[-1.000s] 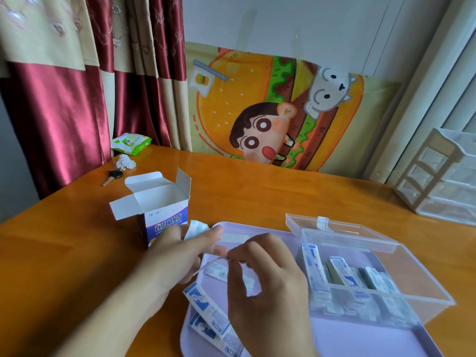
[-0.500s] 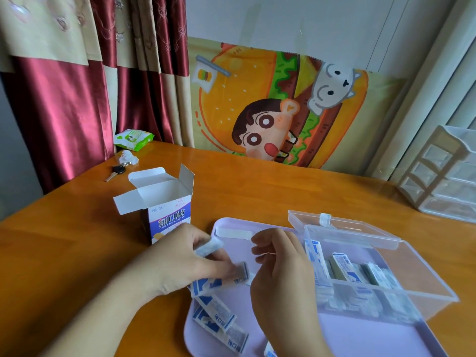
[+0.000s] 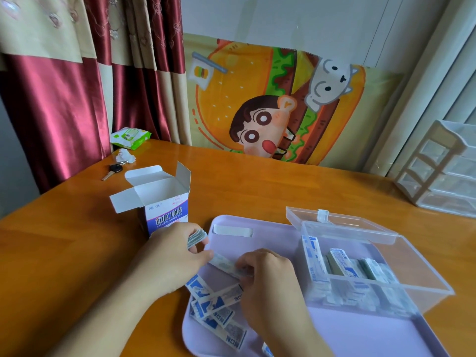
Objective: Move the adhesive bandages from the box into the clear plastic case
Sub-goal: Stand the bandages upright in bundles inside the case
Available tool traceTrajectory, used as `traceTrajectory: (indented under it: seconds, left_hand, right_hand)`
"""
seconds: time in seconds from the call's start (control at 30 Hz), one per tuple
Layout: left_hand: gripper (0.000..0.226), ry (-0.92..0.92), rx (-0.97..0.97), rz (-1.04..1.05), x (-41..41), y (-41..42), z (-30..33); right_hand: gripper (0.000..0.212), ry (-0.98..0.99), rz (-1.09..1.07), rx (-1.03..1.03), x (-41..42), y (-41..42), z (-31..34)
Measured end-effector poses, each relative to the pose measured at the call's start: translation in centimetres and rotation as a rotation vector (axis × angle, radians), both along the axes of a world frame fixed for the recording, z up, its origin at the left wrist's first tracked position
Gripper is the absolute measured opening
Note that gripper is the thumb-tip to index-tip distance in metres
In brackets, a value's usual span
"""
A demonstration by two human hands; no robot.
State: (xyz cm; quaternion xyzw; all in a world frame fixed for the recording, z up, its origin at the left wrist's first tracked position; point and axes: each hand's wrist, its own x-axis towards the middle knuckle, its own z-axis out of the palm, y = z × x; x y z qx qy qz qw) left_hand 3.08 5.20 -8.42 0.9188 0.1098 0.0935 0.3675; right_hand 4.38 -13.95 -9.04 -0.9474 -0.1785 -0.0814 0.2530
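the left hand (image 3: 175, 256) is sitting at the 9 o'clock edge of the lilac tray (image 3: 360, 338), its fingers curling around a small stack of bandages (image 3: 197, 238) that is fanning out past the knuckles. the same hand's fingertip is touching the near end of a single bandage strip (image 3: 224, 264) lying across the tray. the right hand (image 3: 270, 287) is lying at the other end of that strip, fingers bent and pinching it, so the strip is stretching between the two hands. whether the strip is lifting off the tray or lying flat on it, i cannot tell.

loose bandages (image 3: 216, 310) in blue and white wrappers are lying in a heap on the tray at 6 o'clock from the hands, overlapping one another. the clear plastic case (image 3: 422, 276) is sitting on the tray at 3 o'clock from the right hand, lid (image 3: 347, 222) open toward 12 o'clock, with more bandages (image 3: 342, 264) standing on edge inside it. the bandage box (image 3: 164, 210) is standing upright on the wooden table (image 3: 257, 191) at 11 o'clock from the left hand, flaps open.

a key (image 3: 112, 171), a crumpled tissue (image 3: 125, 155) and a green wipes pack (image 3: 130, 137) are lying at the table's far 10 o'clock corner. a set of plastic drawers (image 3: 443, 168) is standing at 2 o'clock.
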Motion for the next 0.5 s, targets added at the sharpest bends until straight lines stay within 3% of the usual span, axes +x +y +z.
traceTrajectory:
  seconds: [0.1,0.23,0.27,0.37,0.4,0.47,0.5]
  left_hand:
    - [0.018,-0.011,-0.02,-0.01,0.0,-0.1,-0.1]
    - [0.029,-0.006,-0.078,-0.003,0.2,-0.7,0.2]
    - [0.032,0.012,-0.175,0.005,0.2,-0.7,0.4]
    - [0.036,0.164,-0.853,0.008,1.4,-1.0,1.2]
    - [0.039,0.248,-0.998,0.012,1.7,-1.1,1.5]
    - [0.044,0.39,-1.08,-0.008,1.9,-1.3,1.9]
    - [0.046,0.379,-1.118,-0.054,2.0,-1.5,1.7]
  right_hand:
    - [0.012,-0.047,0.012,-0.07,0.0,0.2,-0.1]
    - [0.012,-0.128,-0.068,-0.07,0.4,0.4,-0.3]
    - [0.014,-0.139,-0.099,-0.059,0.5,0.5,-0.3]
    - [0.017,-0.165,-0.156,0.035,0.5,0.7,-0.3]
    - [0.017,-0.19,-0.173,0.101,0.4,0.7,-0.2]
    - [0.017,-0.277,-0.185,0.246,0.1,0.9,0.3]
    - [0.017,-0.328,-0.174,0.299,-0.3,1.0,0.5]
